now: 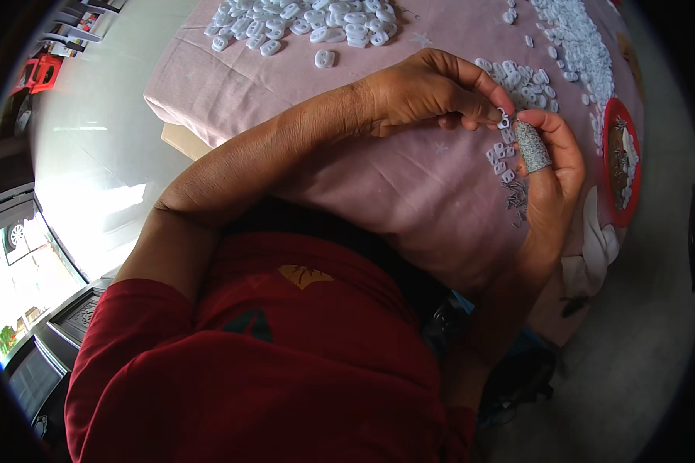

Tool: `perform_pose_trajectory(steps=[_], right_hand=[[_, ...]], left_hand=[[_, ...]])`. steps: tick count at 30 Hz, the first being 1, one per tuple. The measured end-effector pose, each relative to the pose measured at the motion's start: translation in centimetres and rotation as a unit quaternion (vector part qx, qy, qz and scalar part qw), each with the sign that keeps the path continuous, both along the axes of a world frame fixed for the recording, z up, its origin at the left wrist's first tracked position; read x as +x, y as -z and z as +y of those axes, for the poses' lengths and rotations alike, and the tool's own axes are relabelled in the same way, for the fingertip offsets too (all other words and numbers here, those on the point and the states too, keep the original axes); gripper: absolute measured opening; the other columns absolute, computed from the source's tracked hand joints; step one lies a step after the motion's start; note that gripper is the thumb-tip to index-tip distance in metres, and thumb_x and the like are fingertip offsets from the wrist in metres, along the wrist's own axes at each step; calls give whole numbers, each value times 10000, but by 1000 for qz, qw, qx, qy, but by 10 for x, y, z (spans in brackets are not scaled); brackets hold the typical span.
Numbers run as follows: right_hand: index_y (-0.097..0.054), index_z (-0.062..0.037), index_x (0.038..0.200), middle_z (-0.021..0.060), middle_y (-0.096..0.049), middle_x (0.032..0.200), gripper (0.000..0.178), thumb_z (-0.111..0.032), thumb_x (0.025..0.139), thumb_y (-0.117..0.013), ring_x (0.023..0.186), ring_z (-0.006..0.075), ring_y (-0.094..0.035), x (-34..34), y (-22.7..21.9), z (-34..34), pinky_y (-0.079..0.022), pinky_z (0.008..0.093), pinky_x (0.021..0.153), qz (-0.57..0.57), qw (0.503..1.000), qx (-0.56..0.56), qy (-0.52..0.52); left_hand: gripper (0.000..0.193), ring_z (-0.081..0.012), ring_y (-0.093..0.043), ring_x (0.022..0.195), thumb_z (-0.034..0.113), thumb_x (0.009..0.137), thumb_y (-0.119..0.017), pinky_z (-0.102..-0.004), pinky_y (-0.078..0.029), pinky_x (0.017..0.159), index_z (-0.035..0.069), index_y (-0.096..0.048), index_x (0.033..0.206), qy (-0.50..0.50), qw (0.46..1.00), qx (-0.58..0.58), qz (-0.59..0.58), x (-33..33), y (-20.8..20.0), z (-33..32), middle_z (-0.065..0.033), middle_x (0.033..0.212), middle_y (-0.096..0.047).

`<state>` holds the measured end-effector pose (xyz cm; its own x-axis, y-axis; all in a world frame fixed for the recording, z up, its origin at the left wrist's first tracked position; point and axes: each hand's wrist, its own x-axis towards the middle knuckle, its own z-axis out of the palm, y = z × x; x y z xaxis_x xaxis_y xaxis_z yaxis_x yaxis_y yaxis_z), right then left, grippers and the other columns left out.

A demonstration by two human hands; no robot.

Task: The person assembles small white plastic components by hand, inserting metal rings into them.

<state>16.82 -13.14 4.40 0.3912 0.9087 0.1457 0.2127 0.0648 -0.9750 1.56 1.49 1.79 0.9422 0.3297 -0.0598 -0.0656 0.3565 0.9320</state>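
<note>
Head view: the left hand [425, 89] pinches a small white plastic piece [504, 120] between thumb and fingertips, over the right part of the pink cloth [378, 170]. The right hand [552, 177] meets it from the near side, its thumb in a grey speckled thumb cover [530, 147] pressed against the piece, the other fingers curled; whether they grip anything is hard to tell. Just beyond lies a loose scatter of white pieces [521, 77], with a large heap [301, 23] far left. A red dish [606, 139] sits at the right edge. The red-sleeved arm hides the near cloth.
</note>
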Motion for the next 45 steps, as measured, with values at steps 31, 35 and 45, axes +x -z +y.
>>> perform_pose_trajectory(steps=[31,35,45], right_hand=[[-595,61,1023,63,-622,957,230,124,813,-526,884,101,-576,-15,-2,5,-446,209,814,2,999,38,19],[-597,62,1021,63,-624,954,218,117,818,-539,877,100,-577,-13,0,5,-449,209,810,1,999,44,21],[-601,63,1018,72,-632,961,226,123,812,-529,895,110,-585,-12,-1,4,-451,216,826,-10,998,48,32]], left_hand=[[233,-61,-545,753,17,882,-556,-199,-456,710,3,-631,1102,-39,994,81,-68,-4,0,-2,-54,909,-667],[233,-63,-555,766,15,880,-555,-202,-459,715,0,-630,1101,-42,994,81,-60,-4,-1,-2,-56,904,-666],[158,-105,-639,826,28,834,-658,-216,-508,774,2,-688,987,-61,995,38,-65,-3,1,-1,-66,877,-689]])
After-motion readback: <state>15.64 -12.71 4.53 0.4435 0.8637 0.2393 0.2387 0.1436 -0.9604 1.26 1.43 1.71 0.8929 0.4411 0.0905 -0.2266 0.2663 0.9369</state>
